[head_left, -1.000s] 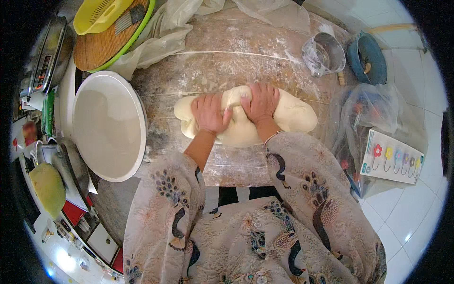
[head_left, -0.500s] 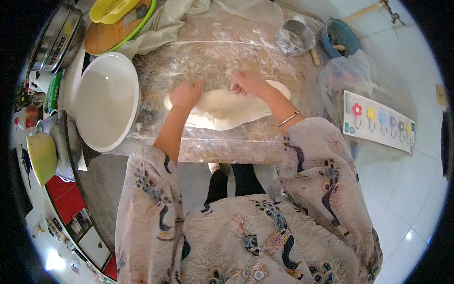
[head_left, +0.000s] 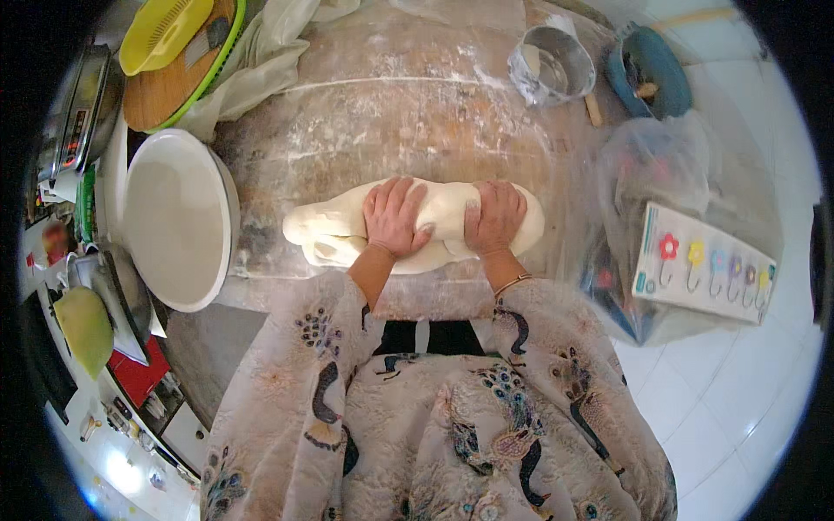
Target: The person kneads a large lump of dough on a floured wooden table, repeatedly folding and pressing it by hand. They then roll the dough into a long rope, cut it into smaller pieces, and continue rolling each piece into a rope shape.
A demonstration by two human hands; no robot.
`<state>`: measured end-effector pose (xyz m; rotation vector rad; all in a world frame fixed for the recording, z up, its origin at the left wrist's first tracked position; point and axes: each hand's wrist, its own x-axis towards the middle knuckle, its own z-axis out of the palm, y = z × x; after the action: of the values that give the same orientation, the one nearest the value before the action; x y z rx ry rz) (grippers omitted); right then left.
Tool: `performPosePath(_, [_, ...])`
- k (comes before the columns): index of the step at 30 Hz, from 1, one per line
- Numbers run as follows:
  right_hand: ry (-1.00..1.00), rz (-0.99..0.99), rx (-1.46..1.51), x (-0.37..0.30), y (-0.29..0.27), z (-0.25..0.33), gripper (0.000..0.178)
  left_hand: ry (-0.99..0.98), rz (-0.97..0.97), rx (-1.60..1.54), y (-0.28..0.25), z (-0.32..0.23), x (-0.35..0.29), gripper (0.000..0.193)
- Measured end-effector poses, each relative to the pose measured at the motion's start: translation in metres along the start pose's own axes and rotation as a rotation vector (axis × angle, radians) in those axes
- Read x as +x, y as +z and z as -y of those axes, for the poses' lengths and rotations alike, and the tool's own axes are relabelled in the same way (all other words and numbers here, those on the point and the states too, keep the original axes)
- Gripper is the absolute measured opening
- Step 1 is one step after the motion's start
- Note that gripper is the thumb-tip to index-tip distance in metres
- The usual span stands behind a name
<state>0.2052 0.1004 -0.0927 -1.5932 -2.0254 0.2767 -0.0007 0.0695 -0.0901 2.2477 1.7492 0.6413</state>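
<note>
A long, pale roll of dough lies crosswise near the front of a floured wooden board. Its left end is folded, with an opening between the layers. My left hand rests palm down on the dough left of its middle, fingers spread over the top. Farther right, my right hand presses on the dough too, its fingers stretched out side by side and thumb apart. A bracelet circles my right wrist. Both palms are hidden against the dough.
A big white basin stands left of the dough. Behind it are a yellow basket and a green-rimmed round tray. At the far right sit a floury metal pot and a blue bucket; packaged flower hooks lie nearer.
Closed hands over a flatter, wider piece of dough have come down and now lie spread on it. The dough has become a thicker, folded roll. The view has shifted slightly.
</note>
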Motion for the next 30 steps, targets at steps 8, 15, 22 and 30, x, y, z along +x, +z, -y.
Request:
performPosePath(8, [0.224, 0.216, -0.172, 0.073, 0.037, -0.020, 0.039, -0.144, 0.065, 0.061, 0.010, 0.026, 0.079, 0.045])
performPosePath(15, [0.370, 0.234, -0.183, 0.095, 0.028, -0.011, 0.041, -0.346, 0.179, 0.036, 0.005, 0.033, 0.102, 0.061])
performPosePath(22, [0.136, 0.190, 0.023, 0.011, -0.025, 0.104, 0.045, -0.411, 0.352, 0.070, -0.095, 0.046, 0.037, 0.051])
performPosePath(30, [-0.189, 0.084, 0.061, -0.048, 0.014, 0.087, 0.050, -0.256, -0.333, 0.095, -0.046, 0.035, -0.109, 0.047])
